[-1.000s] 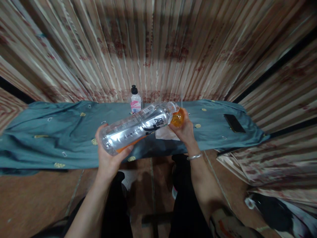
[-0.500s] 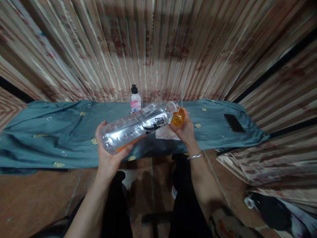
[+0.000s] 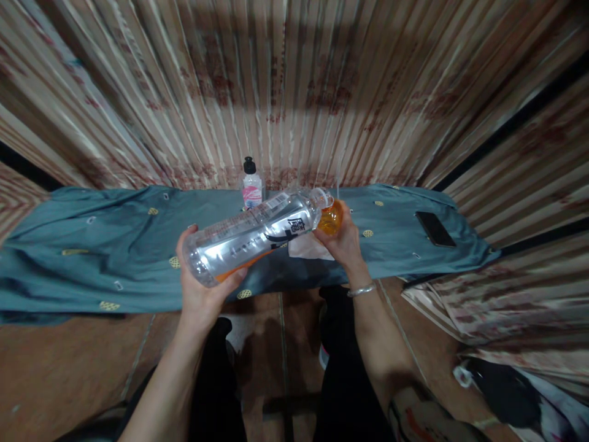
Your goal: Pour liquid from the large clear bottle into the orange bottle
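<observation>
Clear plastic bottle point(image 3: 251, 239), quantity one, is held slanted by its base in my left hand point(image 3: 202, 304) above the bench point(image 3: 124, 245), mouth at one amber vessel point(image 3: 331, 220) gripped in my right hand point(image 3: 345, 242); over-tilting or misalignment could cause spillage. Count also: one pink-labelled bottle point(image 3: 252, 193), rear edge; one phone point(image 3: 435, 229), near right edge; one white sheet point(image 3: 309, 248).

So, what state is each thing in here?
Large bottle: tilted, left hand gripping its base end.
Amber container: held in the right hand, at the large bottle's neck.
Small bottle: upright, black cap on.
Phone: lying flat, screen dark.
Teal cloth: spread out, wrinkled.
White sheet: partly hidden.
Curtain: hanging in folds.
Bracelet: being worn.
</observation>
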The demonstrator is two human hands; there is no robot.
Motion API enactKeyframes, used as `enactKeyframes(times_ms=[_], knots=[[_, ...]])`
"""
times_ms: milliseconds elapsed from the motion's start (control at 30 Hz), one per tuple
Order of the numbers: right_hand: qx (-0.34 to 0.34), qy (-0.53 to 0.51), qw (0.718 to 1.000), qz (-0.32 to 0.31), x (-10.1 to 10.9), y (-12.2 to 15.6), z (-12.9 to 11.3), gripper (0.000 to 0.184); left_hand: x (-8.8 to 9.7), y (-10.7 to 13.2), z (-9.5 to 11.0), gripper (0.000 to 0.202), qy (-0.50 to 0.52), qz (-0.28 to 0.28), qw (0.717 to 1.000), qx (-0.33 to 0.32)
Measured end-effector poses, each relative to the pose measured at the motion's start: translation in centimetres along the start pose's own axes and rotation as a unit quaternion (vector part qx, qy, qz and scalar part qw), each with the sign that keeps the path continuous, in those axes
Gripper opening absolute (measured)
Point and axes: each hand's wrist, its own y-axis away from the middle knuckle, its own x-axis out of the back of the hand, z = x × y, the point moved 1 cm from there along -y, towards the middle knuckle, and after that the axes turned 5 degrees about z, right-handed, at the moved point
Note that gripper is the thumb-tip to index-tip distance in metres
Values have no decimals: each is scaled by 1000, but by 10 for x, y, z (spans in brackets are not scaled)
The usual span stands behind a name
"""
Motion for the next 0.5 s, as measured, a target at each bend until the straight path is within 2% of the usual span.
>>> enactKeyframes(times_ms=[500], knots=[[-14, -15, 1000, 0, 3, -1, -6, 85, -2, 2, 2, 96, -2, 5, 1000, -14]])
